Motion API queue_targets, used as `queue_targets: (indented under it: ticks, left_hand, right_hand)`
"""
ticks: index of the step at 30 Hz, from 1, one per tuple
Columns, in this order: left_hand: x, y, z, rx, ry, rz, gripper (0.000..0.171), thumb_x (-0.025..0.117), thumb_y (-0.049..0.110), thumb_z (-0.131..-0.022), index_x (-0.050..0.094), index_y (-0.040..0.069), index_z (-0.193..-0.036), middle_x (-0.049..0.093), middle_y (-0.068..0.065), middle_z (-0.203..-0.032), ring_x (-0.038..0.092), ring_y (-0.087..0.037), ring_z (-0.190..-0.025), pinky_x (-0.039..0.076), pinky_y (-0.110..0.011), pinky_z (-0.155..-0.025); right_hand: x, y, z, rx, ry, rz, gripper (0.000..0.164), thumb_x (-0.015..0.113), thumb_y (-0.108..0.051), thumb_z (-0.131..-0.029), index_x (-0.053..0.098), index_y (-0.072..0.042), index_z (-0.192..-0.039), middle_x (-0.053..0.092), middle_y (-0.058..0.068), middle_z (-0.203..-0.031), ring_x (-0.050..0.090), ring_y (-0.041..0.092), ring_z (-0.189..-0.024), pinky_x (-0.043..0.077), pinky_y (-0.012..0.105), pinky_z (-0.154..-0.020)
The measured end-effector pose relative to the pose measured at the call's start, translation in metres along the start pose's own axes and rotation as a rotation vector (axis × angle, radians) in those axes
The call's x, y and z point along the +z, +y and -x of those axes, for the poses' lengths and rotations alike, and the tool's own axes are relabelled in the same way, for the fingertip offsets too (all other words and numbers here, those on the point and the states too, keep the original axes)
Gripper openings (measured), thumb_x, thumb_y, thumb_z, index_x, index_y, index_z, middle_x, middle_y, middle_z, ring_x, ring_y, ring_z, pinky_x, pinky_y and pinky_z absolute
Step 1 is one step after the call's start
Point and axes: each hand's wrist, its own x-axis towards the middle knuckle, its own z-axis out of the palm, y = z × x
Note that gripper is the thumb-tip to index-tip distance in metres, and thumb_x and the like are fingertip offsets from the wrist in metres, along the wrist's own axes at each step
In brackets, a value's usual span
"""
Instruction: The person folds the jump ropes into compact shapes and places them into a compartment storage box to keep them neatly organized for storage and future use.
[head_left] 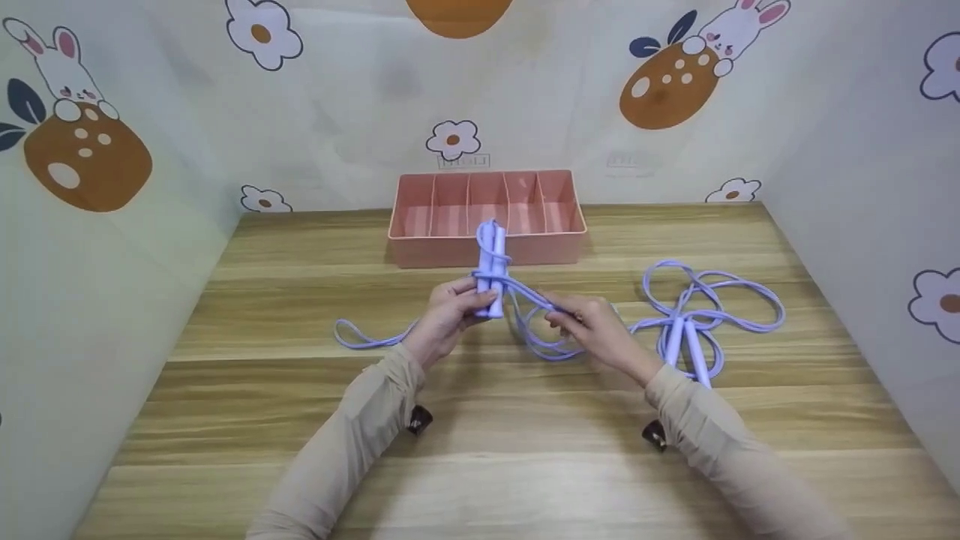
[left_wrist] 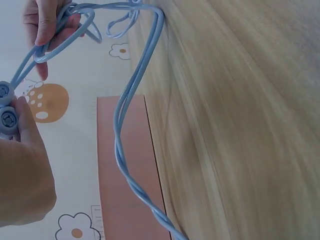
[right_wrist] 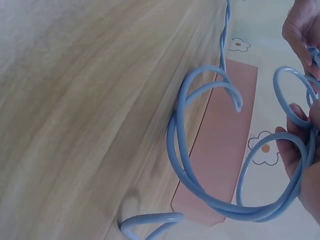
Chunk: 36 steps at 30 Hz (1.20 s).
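Two lavender handles of a jump rope [head_left: 491, 259] are gripped side by side in my left hand [head_left: 448, 315], upright in front of the pink box. Its cord loops over their tops and crosses around their middle. My right hand [head_left: 596, 330] pinches the doubled cord to the right of the handles. More cord hangs below both hands, and one loop [head_left: 367, 343] lies on the table at left. The left wrist view shows the round handle ends [left_wrist: 8, 119] beside the left hand. In the right wrist view, loose cord coils [right_wrist: 185, 165] hang from the right hand.
A pink box [head_left: 487, 251] with several compartments stands at the back against the patterned wall. Another lavender jump rope [head_left: 694, 341] lies loosely coiled on the wooden table [head_left: 262, 420] at right, partly behind my right forearm. Patterned side walls flank the table.
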Motion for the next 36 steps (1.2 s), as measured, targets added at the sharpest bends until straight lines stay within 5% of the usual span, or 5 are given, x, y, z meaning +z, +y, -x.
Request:
queue_targets:
  ticks: [7,14,19,27,36]
  left_hand:
    - [0.000,0.000,-0.001,0.020,-0.002,0.028,0.033,0.057,-0.008,-0.081,0.053,-0.013,-0.114,0.067,-0.004,-0.078,0.063,-0.013,-0.069,0.055,-0.024,-0.064]
    - [-0.002,0.002,-0.002,0.044,-0.019,0.067,0.037,0.055,-0.010,-0.081,0.048,-0.015,-0.118,0.068,-0.005,-0.081,0.064,-0.013,-0.071,0.055,-0.025,-0.068]
    - [-0.004,0.003,-0.004,0.058,0.039,0.084,0.036,0.054,-0.009,-0.082,0.049,-0.015,-0.117,0.066,-0.004,-0.078,0.063,-0.013,-0.069,0.055,-0.026,-0.069]
    - [-0.004,0.007,-0.005,0.056,0.082,0.127,0.034,0.053,-0.009,-0.084,0.048,-0.016,-0.117,0.065,-0.005,-0.075,0.062,-0.013,-0.067,0.055,-0.026,-0.067]
    - [-0.015,0.017,-0.007,0.052,0.093,0.147,0.036,0.049,-0.009,-0.086,0.045,-0.015,-0.121,0.065,-0.003,-0.075,0.063,-0.011,-0.065,0.054,-0.022,-0.064]
  right_hand:
    - [-0.004,0.006,0.000,0.032,-0.044,0.038,0.014,0.063,-0.013,-0.084,0.069,-0.003,-0.091,0.068,0.006,-0.078,0.057,0.011,-0.061,0.048,0.020,-0.053]
    - [0.000,0.010,0.002,-0.138,0.104,0.305,0.036,0.063,-0.012,-0.084,0.058,0.002,-0.118,0.059,0.012,-0.106,0.059,0.024,-0.090,0.052,0.036,-0.074]
    - [0.004,0.012,0.006,-0.176,0.198,0.422,0.038,0.063,-0.013,-0.085,0.057,0.001,-0.119,0.061,0.009,-0.098,0.060,0.023,-0.081,0.052,0.035,-0.066]
    - [0.001,0.010,0.014,-0.009,0.144,0.185,0.035,0.055,-0.010,-0.090,0.054,-0.003,-0.124,0.068,0.007,-0.078,0.062,0.019,-0.061,0.052,0.030,-0.056]
    - [-0.011,0.019,0.019,0.137,0.144,-0.015,0.020,0.058,-0.009,-0.087,0.067,0.000,-0.103,0.068,0.008,-0.083,0.061,0.015,-0.069,0.050,0.018,-0.058]
